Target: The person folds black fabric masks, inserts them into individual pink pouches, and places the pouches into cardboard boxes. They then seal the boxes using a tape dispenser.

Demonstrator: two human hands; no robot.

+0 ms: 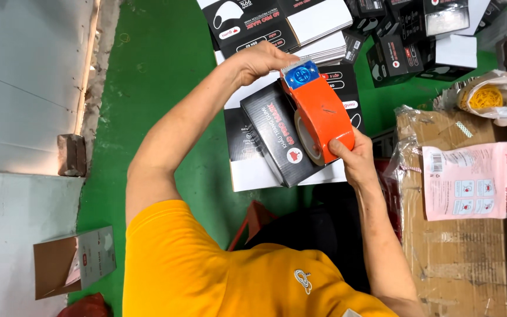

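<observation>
Gripping an orange tape dispenser, the right hand and left hand (fingers curled) press it lengthwise along a black box lying diagonally.

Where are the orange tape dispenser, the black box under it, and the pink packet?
orange tape dispenser (pixel 324 111), head view, orange side plate.
black box (pixel 277 138), head view, printed top face.
pink packet (pixel 470 181), head view, middle of front.

We have open green floor to the left, broken only by a brick at the wall and an open carton lower down. Ahead, stacked black boxes and flat white sheets crowd the way. To our right a cardboard carton and a bag of rubber bands block passage.
</observation>
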